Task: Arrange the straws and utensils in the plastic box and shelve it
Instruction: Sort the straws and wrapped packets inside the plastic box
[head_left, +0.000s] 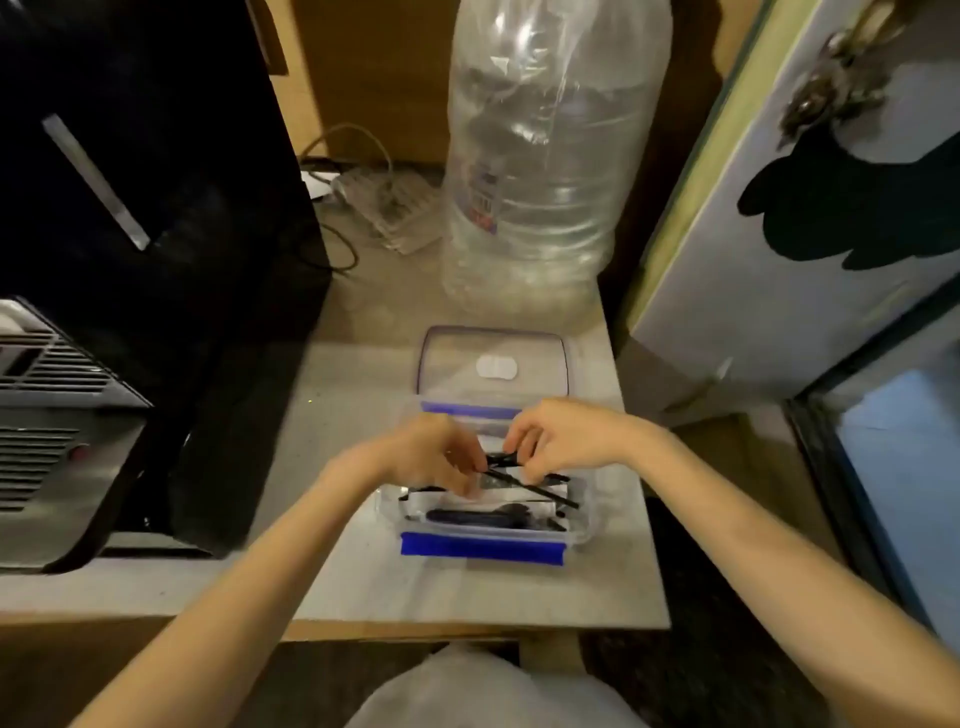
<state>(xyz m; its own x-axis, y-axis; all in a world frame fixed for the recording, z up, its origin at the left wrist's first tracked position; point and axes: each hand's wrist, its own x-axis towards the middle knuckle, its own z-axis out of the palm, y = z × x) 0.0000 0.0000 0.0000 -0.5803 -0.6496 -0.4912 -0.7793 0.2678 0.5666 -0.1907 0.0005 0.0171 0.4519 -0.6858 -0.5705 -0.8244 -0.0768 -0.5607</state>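
Both hands pinch black straws over clear box

Head-worn view; steeply down, close.

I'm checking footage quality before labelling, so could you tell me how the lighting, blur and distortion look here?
Head view: dim, warm light; wide-angle bending at the edges; glare streaks on the large clear bottle; left hand and right hand slightly motion-blurred over the plastic box, so the black straws smear together.
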